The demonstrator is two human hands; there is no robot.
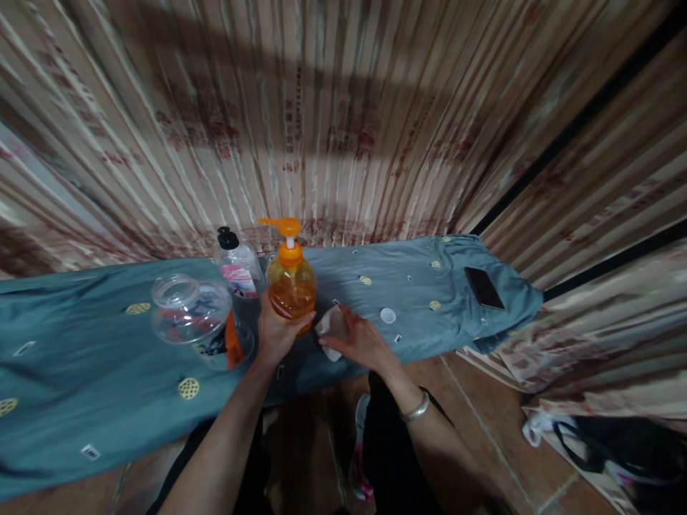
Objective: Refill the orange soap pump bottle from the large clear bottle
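My left hand (279,335) is wrapped round the lower part of a pump bottle (293,290) with an orange pump head and amber liquid inside. The bottle is upright, its spout pointing left. In my right hand (365,342) is a crumpled white tissue (333,332), close to the bottle's right side but apart from it. Behind and left of my left hand stands a clear bottle (239,268) with a black cap and a pink label. A clear plastic jar (198,315) with an orange and dark label is just left of my left wrist.
A teal cloth (134,400) with yellow pineapple prints covers the long narrow surface. On its right part lie a small white disc (388,315) and a dark phone (484,287). A patterned curtain (343,129) hangs behind. A black bag (633,450) is on the floor at right.
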